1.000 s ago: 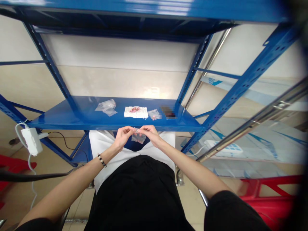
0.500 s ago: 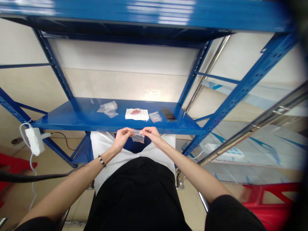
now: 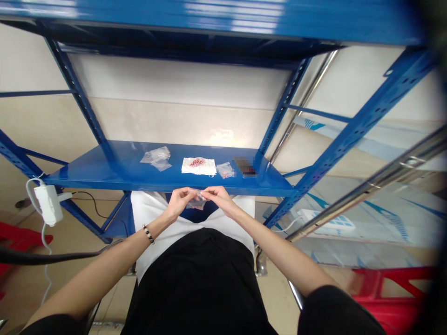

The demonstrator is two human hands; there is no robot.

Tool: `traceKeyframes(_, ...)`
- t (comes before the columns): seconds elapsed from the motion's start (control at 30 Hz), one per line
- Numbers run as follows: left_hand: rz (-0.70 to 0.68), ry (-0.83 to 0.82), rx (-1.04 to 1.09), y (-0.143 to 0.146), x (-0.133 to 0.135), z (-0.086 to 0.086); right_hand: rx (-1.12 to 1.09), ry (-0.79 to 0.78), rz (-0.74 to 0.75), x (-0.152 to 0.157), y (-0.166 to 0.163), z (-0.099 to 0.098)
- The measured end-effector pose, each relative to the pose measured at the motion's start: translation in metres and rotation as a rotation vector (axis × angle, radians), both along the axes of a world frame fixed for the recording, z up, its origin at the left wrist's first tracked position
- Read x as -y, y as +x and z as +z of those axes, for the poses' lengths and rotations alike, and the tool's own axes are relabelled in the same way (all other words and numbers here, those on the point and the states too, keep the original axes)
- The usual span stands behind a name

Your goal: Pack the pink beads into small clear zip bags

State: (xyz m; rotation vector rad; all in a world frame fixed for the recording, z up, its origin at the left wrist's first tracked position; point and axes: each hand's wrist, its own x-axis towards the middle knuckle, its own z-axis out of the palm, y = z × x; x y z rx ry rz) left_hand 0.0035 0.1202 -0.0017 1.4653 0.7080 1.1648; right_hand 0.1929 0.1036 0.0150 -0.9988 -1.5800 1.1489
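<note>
A small clear plastic bag (image 3: 196,203) hangs between my two hands, just in front of the blue shelf (image 3: 104,172). My left hand (image 3: 179,201) pinches its left top edge and my right hand (image 3: 217,197) pinches its right top edge; both are closed on it. On the shelf behind lie a white tissue with small pink pieces (image 3: 198,165), a small bag holding pink pieces (image 3: 225,170) to its right, and a little heap of empty clear bags (image 3: 157,157) to its left.
A dark blurred object (image 3: 245,166) lies at the shelf's right end beside a blue upright (image 3: 279,116). A white power adapter (image 3: 47,204) with cable hangs at the left. A red stool (image 3: 391,288) stands lower right. A steel rail (image 3: 366,186) slants across the right.
My hands have drawn closer together at the bag's top edge, and the bag hangs shorter between them. The view has shifted slightly.
</note>
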Motion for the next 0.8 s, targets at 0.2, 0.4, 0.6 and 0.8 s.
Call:
traceKeyframes(0.2,-0.014,0.004,-0.001,-0.004,0.01,0.006,-0.003,-0.012,-0.029,0.008,0.003,0.003)
traceKeyframes(0.4,-0.022,0.011,-0.027,-0.003,0.005,0.008,0.02,-0.023,-0.107,0.006,0.0,0.003)
traceKeyframes(0.6,-0.071,0.083,-0.11,-0.008,0.007,0.015,-0.018,-0.026,-0.106,0.011,0.0,0.008)
traceKeyframes(0.8,-0.072,0.093,-0.102,-0.01,0.012,0.015,-0.058,-0.022,-0.108,0.018,-0.002,0.007)
